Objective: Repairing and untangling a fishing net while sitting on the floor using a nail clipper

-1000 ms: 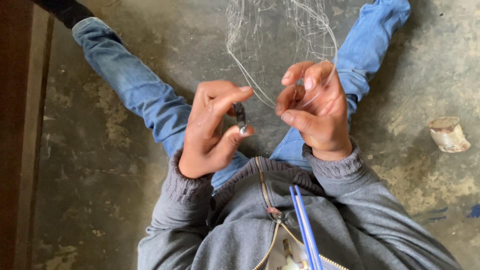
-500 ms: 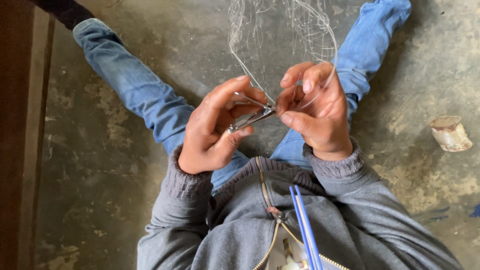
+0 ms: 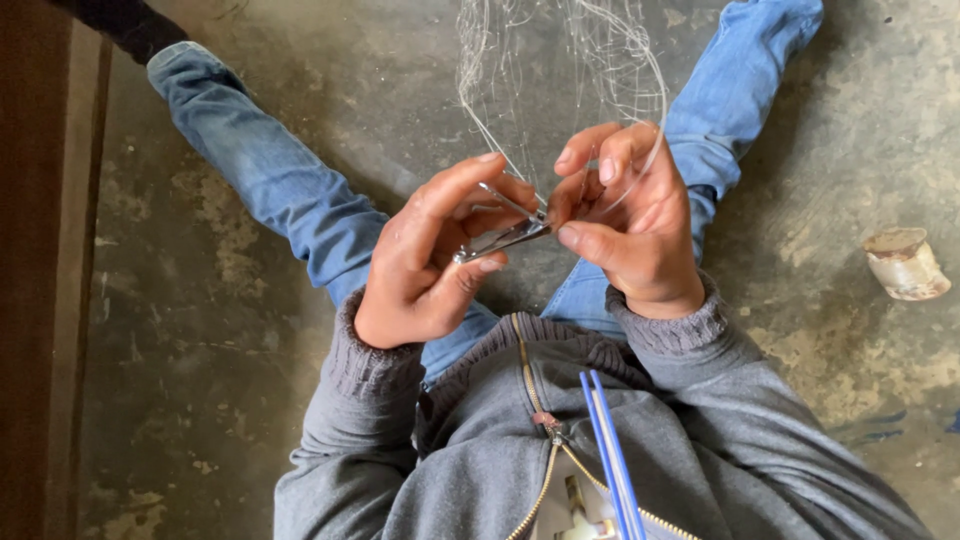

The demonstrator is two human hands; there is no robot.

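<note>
Our left hand (image 3: 425, 260) grips the nail clipper (image 3: 500, 238), long axis pointing toward 2 o'clock, its tip meeting the clear line (image 3: 560, 110) pinched in our right hand (image 3: 630, 225).

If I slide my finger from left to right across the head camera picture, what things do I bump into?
Brown wooden edge → left hand → shiny metal clipper → right hand → small pale stump-like piece on the floor.

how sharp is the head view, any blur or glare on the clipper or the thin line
Head view: soft even daylight, no hard shadows; hands and nail clipper are sharp, with a mild sheen on the metal; the fine clear line is faint against the grey floor.
</note>
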